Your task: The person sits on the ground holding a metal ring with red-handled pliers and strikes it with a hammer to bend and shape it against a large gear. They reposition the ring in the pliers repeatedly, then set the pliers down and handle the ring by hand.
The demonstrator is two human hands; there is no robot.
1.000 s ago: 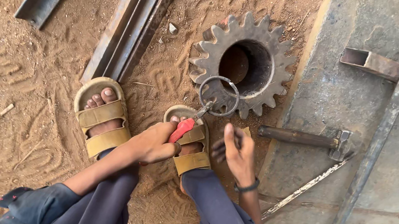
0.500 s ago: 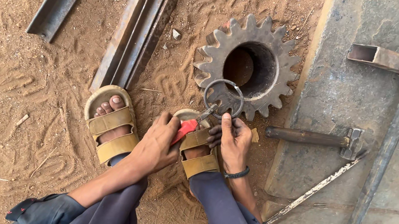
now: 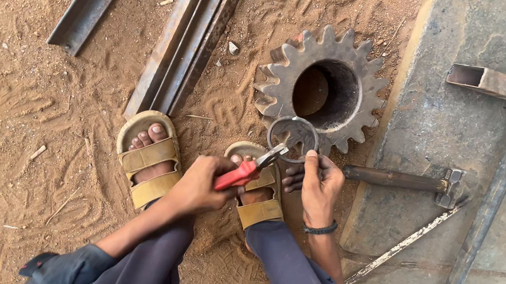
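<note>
One metal ring [image 3: 293,139], thin, grey and round, lies against the lower edge of one large rusty gear [image 3: 320,92] on the sandy ground. The left hand [image 3: 201,184] is closed around one pair of red-handled pliers [image 3: 249,171], whose nose bites the ring. The right hand [image 3: 319,184] pinches the ring's rim. One hammer [image 3: 403,179] lies beside it.
</note>
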